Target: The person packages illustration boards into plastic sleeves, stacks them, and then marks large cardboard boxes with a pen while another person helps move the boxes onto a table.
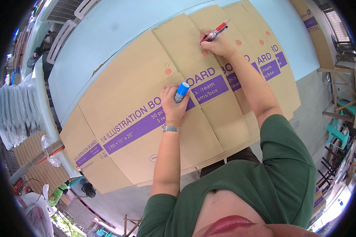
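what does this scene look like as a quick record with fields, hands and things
left hand: fist shut on a blue-capped stamp, resting on the flattened cartons
right hand: shut on a red marker, tip down on a carton
flattened cartons: brown with purple bands, overlapped in a row
table: pale blue, under the cartons
wristwatch: metal, on the left wrist
red round marks: one on each of several cartons

Flattened boxes (146,118) overlapped in row on table (106,31); stacked cardboard (35,158) left of table.

Flattened brown cartons (146,118) overlapping on table, purple labels (146,124).
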{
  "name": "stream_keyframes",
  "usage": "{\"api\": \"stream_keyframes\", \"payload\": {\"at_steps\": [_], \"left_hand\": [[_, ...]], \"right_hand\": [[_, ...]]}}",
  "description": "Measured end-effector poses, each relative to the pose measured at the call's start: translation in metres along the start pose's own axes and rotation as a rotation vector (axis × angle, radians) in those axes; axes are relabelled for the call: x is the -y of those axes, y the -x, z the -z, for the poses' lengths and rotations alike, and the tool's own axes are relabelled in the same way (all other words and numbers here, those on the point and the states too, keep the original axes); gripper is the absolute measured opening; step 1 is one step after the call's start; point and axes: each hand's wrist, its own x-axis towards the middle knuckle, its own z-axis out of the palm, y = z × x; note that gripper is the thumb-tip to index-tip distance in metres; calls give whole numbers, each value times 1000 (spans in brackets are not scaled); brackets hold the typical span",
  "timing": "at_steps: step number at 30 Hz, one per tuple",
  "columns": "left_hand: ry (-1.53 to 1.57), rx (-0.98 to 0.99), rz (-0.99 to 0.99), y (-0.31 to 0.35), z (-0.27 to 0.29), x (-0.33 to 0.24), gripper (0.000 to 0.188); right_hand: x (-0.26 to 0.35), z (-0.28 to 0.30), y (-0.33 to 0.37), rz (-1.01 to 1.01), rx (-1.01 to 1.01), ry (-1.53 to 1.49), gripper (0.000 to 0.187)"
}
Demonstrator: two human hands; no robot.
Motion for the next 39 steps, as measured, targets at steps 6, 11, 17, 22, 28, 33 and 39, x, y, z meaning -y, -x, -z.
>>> {"api": "stream_keyframes", "payload": {"at_steps": [6,11,17,22,28,33,39], "left_hand": [[10,-16,-26,-2,0,-3,20],[-5,-6,-2,-1,1,0,19],[8,-6,-6,0,0,2,19],[12,-10,9,0,0,1,19],[0,-22,8,-1,-1,1,18],[14,-12,23,0,-1,1,19],[-2,-18,-23,-1,0,0,20]], "right_hand": [[6,-2,2,-29,-53,37,6],[10,-6,2,-40,-94,-22,5],[7,-4,2,7,-105,10,5],[10,-7,3,-22,-142,38,5],[11,-7,2,-1,-145,25,5],[-4,6,8,240,-272,332,6],[10,0,14,47,-161,184,4]]}}
